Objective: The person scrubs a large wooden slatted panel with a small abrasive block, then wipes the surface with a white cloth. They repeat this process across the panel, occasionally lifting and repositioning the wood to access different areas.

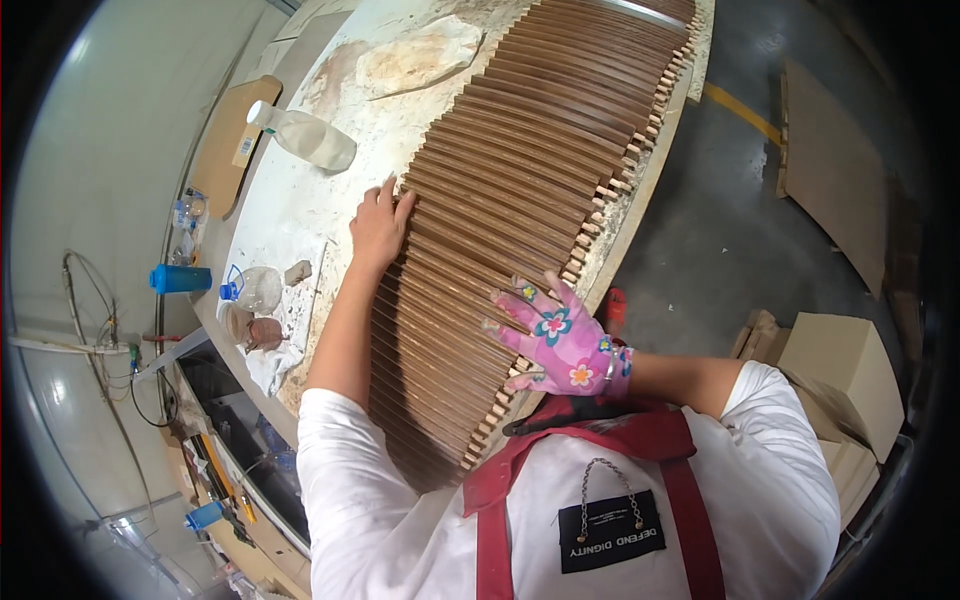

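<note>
Dozens of slim, ridged wooden strips stretch from the bare, loosely spread left hand to the flowery-gloved, wide-splayed right hand.

Grey floor, yellow stripe, pale wall.

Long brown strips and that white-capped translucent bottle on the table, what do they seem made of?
The long brown strips look like wood with a satin finish: paler, seemingly bare ends show along the right edge, though a wood-look coating is possible. The white-capped translucent bottle is probably smooth plastic: its body lets light through; glass isn't ruled out.
</note>
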Demonstrator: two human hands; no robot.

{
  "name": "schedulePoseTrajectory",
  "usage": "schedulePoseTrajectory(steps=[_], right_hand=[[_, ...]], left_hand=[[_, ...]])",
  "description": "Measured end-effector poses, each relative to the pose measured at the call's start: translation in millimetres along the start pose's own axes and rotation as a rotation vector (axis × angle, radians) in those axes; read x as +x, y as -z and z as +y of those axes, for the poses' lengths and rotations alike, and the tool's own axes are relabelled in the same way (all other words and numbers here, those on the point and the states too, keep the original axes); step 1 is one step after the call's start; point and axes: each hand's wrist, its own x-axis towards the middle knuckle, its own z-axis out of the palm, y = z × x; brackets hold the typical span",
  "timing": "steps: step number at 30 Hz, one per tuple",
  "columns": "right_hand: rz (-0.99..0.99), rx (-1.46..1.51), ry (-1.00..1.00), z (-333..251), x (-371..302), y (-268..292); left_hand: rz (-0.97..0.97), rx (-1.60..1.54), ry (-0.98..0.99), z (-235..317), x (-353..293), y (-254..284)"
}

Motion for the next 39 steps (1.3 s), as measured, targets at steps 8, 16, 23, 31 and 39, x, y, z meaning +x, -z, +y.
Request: schedulePoseTrajectory(steps=[8,16,23,31,39], right_hand=[[-0.017,-0.108,-0.188,26,13,-6],[0.146,-0.059,-0.339,57,22,20],[0.163,-0.023,-0.297,58,13,17],[0.207,-0.086,-0.397,83,11,17],[0.259,-0.121,-0.462,106,11,22]], left_hand=[[-0.122,-0.101,0.015,26,26,-1],[-0.012,-0.186,-0.010,43,76,-23],[-0.051,-0.048,-0.111,45,91,-18],[-0.172,-0.009,-0.027,63,111,-25],[-0.015,-0.029,-0.252,105,108,-53]])
